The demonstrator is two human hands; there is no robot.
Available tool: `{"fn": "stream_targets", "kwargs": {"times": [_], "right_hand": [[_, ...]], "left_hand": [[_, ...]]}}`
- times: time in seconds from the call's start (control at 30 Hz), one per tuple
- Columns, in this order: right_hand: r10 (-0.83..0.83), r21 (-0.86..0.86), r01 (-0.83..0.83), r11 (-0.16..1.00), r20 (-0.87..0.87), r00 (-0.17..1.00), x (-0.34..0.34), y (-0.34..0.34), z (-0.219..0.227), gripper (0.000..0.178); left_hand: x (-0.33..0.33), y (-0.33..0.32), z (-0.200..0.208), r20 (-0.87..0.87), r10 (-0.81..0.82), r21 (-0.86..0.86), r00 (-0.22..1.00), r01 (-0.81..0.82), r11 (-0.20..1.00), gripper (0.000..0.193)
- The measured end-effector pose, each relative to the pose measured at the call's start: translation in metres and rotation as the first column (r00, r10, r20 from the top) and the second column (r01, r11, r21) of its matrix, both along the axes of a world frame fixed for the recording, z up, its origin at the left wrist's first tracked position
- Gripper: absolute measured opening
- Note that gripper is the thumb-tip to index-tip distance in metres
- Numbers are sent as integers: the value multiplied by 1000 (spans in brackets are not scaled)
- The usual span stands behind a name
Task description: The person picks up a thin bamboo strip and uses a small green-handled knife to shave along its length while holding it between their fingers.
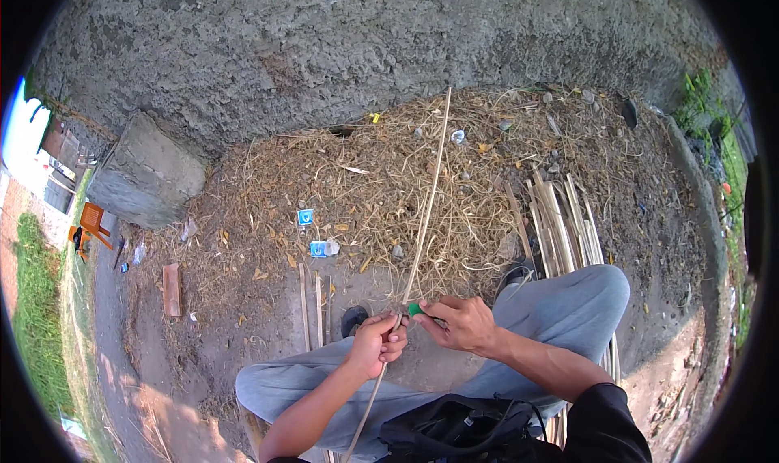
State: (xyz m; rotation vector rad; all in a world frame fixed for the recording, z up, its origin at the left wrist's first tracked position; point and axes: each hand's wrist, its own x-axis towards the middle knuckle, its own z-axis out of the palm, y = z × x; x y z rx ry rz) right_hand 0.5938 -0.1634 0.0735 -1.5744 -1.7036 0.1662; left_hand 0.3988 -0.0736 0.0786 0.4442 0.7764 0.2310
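Slender, pale tan wooden strip [440, 159] runs lengthwise through the middle of the frame, from the upper centre near the rough grey wall [389, 41] down past your hands to the lower edge. Your left hand [377, 345], at lower centre, has its fingers curled round the strip, pinching it. Your right hand [466, 325], just beside it, grips a small green object [415, 309] between thumb and fingers, close against the strip; you cannot tell its working end, which is too small to make out. Under the strip's upper part, tangled straw-coloured shavings [471, 211] cover the brown ground. Right of centre, a loose bundle of flat, pale wooden slats [560, 228] lies beside your bent grey-trousered leg [560, 301]. At left are a reddish-brown rectangular brick [171, 290] and, higher up, a grey concrete block [150, 171].
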Motion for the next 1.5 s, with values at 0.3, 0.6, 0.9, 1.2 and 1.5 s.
{"fn": "stream_targets", "kwargs": {"times": [0.3, 0.6, 0.9, 1.2, 1.5], "right_hand": [[-25, 40, 23, 999, 40, 999, 0, 1, 0, 22], [-71, 119, 64, 991, 61, 996, 7, 10, 3, 22], [-308, -79, 302, 950, -75, 949, 51, 34, 17, 19], [-494, -180, 474, 862, -94, 864, 80, 42, 6, 22], [-512, -223, 477, 850, -136, 848, 104, 51, -19, 27]], "left_hand": [[4, -6, 12, 7, 31, 29, 1000, -31, 999, 24], [10, -9, 36, -80, 28, 137, 996, -17, 990, 29], [1, -32, 30, -85, -64, 84, 994, 72, 994, 28], [-22, -50, 43, -200, -154, 70, 968, 171, 983, 27], [-79, -63, 64, -346, -240, -51, 907, 237, 970, 27]]}}
